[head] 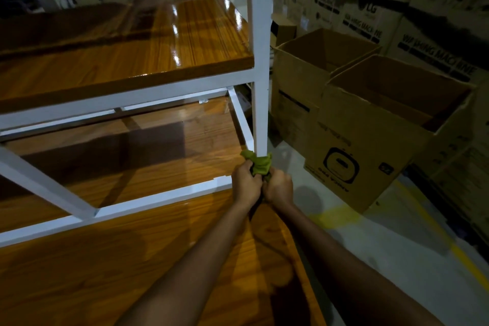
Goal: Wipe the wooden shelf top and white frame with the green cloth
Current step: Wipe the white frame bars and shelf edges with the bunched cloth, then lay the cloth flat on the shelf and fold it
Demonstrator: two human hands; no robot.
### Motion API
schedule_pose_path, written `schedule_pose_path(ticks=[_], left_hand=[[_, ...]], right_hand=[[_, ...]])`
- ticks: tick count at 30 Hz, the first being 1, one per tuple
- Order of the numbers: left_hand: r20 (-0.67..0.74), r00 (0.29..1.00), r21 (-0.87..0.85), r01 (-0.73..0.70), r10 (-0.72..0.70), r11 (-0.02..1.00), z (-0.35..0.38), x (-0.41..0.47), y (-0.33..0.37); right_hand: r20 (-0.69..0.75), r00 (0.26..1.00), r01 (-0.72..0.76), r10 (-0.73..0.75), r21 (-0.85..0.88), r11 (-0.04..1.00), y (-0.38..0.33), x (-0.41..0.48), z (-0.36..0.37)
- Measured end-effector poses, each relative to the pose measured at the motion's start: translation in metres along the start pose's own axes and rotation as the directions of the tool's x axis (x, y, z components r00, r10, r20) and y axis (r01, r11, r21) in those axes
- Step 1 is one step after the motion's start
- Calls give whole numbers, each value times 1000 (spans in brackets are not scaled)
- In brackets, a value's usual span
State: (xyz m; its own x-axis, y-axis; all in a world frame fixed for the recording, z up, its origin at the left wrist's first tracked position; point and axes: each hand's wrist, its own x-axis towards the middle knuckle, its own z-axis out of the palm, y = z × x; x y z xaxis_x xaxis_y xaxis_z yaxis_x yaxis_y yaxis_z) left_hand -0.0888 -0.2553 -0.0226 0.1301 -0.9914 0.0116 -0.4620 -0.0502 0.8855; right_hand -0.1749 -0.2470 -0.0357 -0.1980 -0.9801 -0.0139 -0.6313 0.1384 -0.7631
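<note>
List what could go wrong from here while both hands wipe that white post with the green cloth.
1. The green cloth is bunched and seems to cover only part of the white post, so the far face may stay dusty.
2. The left hand and right hand sit just above the lower frame rail; a downward stroke may knock knuckles.
3. The open cardboard box stands close, limiting elbow room.

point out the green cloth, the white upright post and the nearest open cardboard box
green cloth (260, 163): head view, on the bunched fold around the post
white upright post (260, 34): head view, on its front face
nearest open cardboard box (370, 145): head view, on its printed side wall
</note>
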Motion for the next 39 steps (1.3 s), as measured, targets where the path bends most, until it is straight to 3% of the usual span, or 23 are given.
schedule_pose_path(ticks=[3,5,9,15,18,22,24,26,29,32,35,39], left_hand=[[172,985,-71,-20,32,997,-19,-1,5],[211,975,-147,-35,66,989,-30,-3,3],[176,983,-347,8,57,938,-48,-27,20],[14,1000,-419,-4,10,908,-83,-54,24],[-8,1000,-476,7,-12,879,-108,-65,23],[225,973,-577,93,49,811,-147,-83,20],[349,926,-542,70,148,838,-164,-89,16],[370,901,-429,-51,227,902,-180,-93,13],[351,896,-327,-155,272,932,-204,-99,8],[367,864,-244,-267,344,932,-227,-105,9],[339,815,-119,-458,469,881,-249,-104,12],[425,746,-20,-559,513,829,-281,-93,13]], right_hand=[[63,998,5,-3,-29,1000,0,0,-7],[57,998,29,-28,-12,1000,-4,-8,-10],[-18,992,127,-126,63,990,-22,-35,-17],[-108,943,330,-315,185,926,-52,-90,-24],[-206,934,343,-291,303,889,-59,-113,-27],[-232,946,307,-226,420,854,-70,-136,-30],[-220,945,318,-243,428,846,-83,-146,-30],[-179,944,327,-276,418,848,-95,-156,-30],[41,962,213,-272,514,831,-110,-168,-34],[175,949,183,-263,377,908,-118,-177,-37],[178,929,291,-325,192,937,-125,-186,-42],[121,921,359,-370,104,928,-139,-203,-54]])
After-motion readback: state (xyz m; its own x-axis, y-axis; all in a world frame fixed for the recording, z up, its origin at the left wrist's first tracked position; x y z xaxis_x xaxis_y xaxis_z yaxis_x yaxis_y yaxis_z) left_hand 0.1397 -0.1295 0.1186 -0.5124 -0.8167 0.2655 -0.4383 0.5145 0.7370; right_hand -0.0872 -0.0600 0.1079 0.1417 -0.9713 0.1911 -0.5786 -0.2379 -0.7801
